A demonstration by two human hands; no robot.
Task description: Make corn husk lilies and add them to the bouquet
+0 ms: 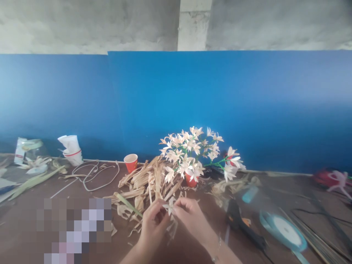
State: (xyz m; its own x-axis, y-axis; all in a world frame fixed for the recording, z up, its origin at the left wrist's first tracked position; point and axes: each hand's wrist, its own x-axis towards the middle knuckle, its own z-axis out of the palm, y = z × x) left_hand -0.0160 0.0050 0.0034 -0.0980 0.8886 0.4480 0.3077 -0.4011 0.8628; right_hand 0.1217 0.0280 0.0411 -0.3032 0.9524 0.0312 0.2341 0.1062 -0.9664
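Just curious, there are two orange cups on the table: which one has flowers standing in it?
The orange cup on the right, under the pale bouquet. The other orange cup, further left beside the husks, holds no flowers.

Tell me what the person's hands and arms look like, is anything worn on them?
Both hands are bare, with no gloves: the left hand and the right hand. The forearms show no sleeves. A thin bracelet circles the right wrist. No rings or markings can be made out.

A blue wall panel (220,106) fills the view from nine to three o'clock, with a vertical seam left of centre. Above it runs rough grey concrete (82,25), a paler pillar (194,25) at twelve. A brown tabletop (33,209) spreads below in soft daylight.
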